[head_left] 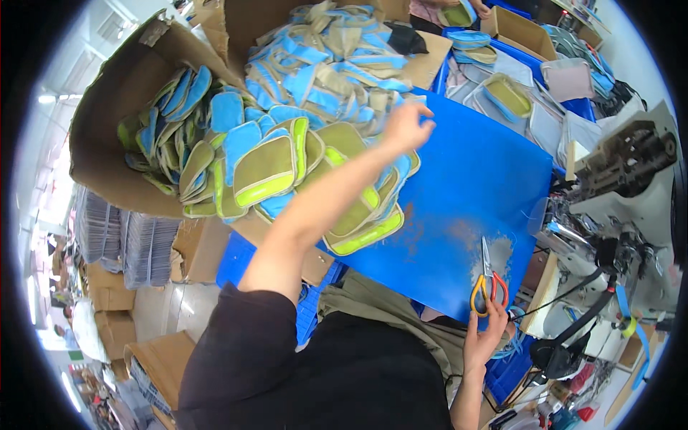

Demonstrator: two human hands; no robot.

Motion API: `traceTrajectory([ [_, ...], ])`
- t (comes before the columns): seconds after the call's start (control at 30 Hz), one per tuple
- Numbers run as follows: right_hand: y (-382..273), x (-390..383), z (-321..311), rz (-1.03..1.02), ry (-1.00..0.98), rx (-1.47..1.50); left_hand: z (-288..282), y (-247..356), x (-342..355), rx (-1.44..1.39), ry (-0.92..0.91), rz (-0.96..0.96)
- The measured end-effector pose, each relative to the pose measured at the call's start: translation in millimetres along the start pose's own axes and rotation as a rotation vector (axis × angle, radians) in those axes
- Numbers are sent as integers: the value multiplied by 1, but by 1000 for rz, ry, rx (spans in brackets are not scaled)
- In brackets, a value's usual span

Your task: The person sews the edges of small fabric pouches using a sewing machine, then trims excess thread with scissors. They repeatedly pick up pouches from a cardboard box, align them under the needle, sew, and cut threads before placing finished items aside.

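My left hand (pixel 407 129) reaches across to the far side of the blue table (pixel 466 165), beside a heap of fabric pieces (pixel 315 64). Its fingers are loosely bent with a gap between them, and nothing shows in its grasp. My right hand (pixel 484 335) is closed on the handles of a pair of scissors (pixel 487 276) at the table's near right edge. One scissor handle is yellow, the other red, and the blades point away from me. Under my left forearm lie several olive pouches (pixel 266 168) with lime and blue edges.
A large cardboard box (pixel 107 143) on its side holds more pouches at the left. A sewing machine (pixel 616 165) stands at the right. Grey dust and scraps (pixel 502 251) lie by the scissors. Beyond the table are a blue bin (pixel 512 61) and another person's hand (pixel 483 11).
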State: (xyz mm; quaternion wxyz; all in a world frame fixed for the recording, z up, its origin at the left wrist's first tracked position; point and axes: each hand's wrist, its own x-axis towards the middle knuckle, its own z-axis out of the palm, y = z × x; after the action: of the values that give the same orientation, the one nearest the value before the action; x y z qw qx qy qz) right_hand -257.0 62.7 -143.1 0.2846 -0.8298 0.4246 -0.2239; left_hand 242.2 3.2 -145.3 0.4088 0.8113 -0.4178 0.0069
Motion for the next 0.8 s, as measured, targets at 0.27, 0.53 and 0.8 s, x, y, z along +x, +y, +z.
traceTrajectory([
  [0.27, 20, 9, 20, -6, -29, -43, -193, -157, 33, 348, 171, -190],
  [0.53, 24, 11, 18, -96, 0, -192, -133, -86, 23, 555, -226, -314],
  [0.8, 8, 0, 1, 34, 106, 35, -210, -32, 83, -762, 20, -214],
])
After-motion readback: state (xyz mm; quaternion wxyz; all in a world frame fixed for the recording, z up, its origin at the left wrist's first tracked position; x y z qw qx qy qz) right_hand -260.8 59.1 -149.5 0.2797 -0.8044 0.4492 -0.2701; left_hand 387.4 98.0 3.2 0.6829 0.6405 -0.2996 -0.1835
